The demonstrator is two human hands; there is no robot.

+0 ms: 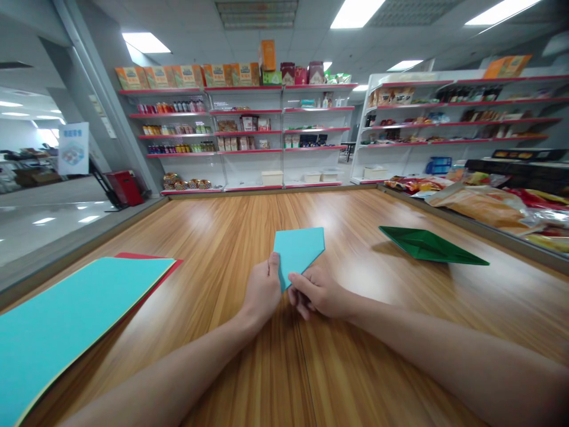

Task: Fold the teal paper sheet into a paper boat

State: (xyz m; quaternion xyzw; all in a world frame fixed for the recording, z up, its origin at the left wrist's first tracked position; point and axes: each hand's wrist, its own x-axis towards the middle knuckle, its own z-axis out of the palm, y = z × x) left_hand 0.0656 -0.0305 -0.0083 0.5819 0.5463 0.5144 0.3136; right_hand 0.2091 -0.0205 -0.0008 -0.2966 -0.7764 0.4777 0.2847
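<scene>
- The folded turquoise paper point(299, 246) is held just above the table's middle, with a wide far edge, a slanting right side and a narrow near end. It looks flat and compact.
- The left hand point(261, 292) grips its left edge, thumb pressed on the face and the other fingers curled in behind, with no visible gap.
- The right hand point(323, 292) pinches the lower slanting side between thumb and forefinger; its remaining fingers hang loosely bent beneath.
- As far as can be judged, this piece has had several folds made: it is small beside the full sheets, and its corners do not make a plain rectangle. The layers cannot be counted, and whether it needs more creasing cannot be told.
- To the right, apart from both hands, the folded green paper point(427, 244) rests on the table, long and pointed at its ends, with raised inner folds. It seems the further shaped of the two.
- At the left lie turquoise sheets point(84, 308), with a red sheet point(171, 274) showing beneath them; they look flat and unfolded.
- All this is on or over the wood-grain table point(213, 237). Bagged goods point(482, 207) lie beyond its right edge, and stocked shelves point(249, 88) stand past the far edge.
</scene>
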